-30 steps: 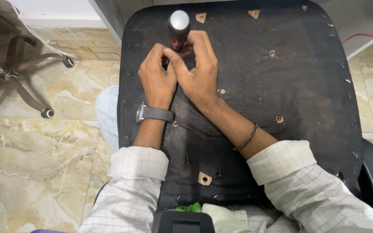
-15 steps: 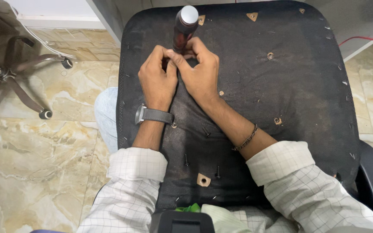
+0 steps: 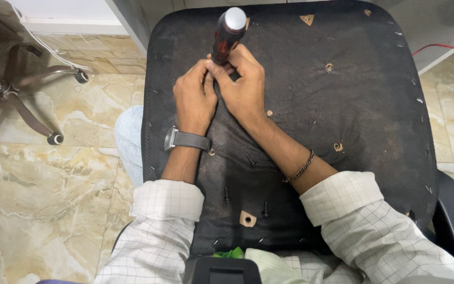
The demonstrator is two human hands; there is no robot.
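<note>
Marble floor tiles (image 3: 53,210) spread to our left, where the wheeled base of another chair (image 3: 11,105) stands, and across our lap lies the black underside of a seat panel (image 3: 369,131), fabric stapled round its edge, with pale mounting holes showing through. Both our hands meet near the far edge of it: our left hand (image 3: 194,100) is curled with its fingertips pinched against the lower part of a screwdriver (image 3: 228,32), and our right hand (image 3: 244,84) is closed round the dark red handle just beneath its grey cap. The tool stands nearly upright, tipped a little away from us; its tip is hidden by our fingers, so we cannot tell what it meets. Loose dark screws (image 3: 265,209) lie on the panel near our wrists, well apart from the tool. We judge that a screw is being worked at that far spot; the next move calls for steady downward pressure and keeping the shaft straight.
</note>
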